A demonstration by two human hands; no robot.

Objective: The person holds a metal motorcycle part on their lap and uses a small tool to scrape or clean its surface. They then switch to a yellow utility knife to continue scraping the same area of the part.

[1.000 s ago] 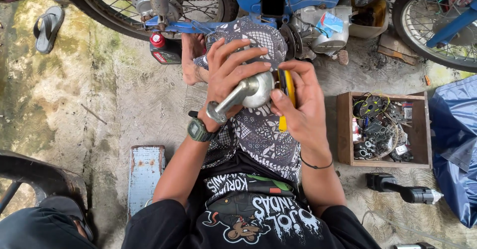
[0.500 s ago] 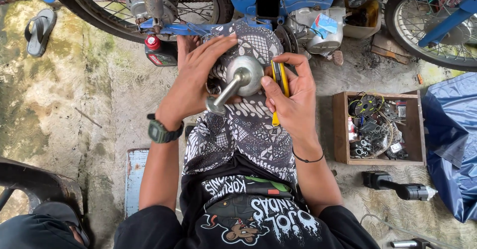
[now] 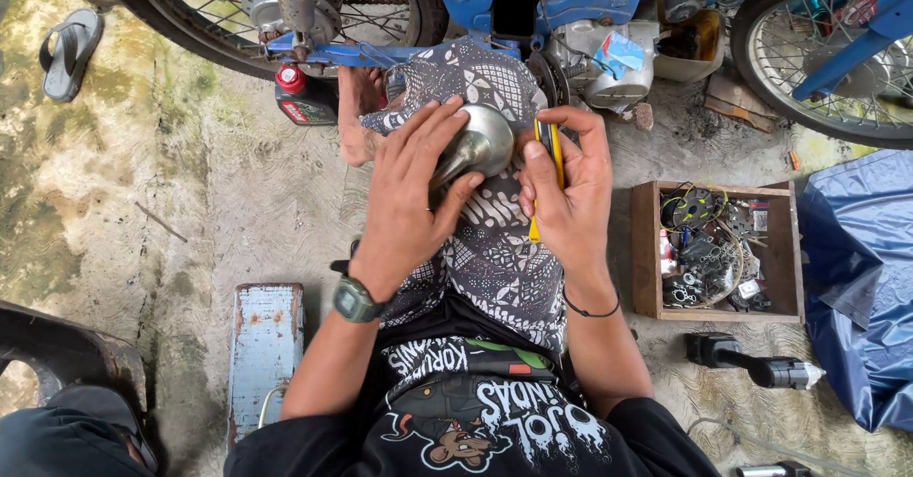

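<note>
My left hand (image 3: 411,190) is wrapped over a rounded grey metal engine part (image 3: 478,144) with a stem, held above my lap. My right hand (image 3: 569,184) grips a yellow-handled tool (image 3: 549,155) upright, its top end right beside the metal part. Both hands hover over my patterned black-and-white trousers (image 3: 495,239). A dark wristwatch (image 3: 357,298) sits on my left wrist. The tool's tip is hidden between my fingers and the part.
A blue motorbike (image 3: 533,1) stands across the top, rear wheel (image 3: 266,1) left, front wheel (image 3: 827,49) right. A red-capped oil bottle (image 3: 304,97) lies near my foot. A wooden box of small parts (image 3: 715,249), a dark power tool (image 3: 751,361), a blue tarp (image 3: 861,287), a pale blue stool (image 3: 266,344), a sandal (image 3: 71,51).
My left hand has slid over the metal part and now covers its stem. Both hands and the part shifted slightly, and the yellow tool stays against the part.
</note>
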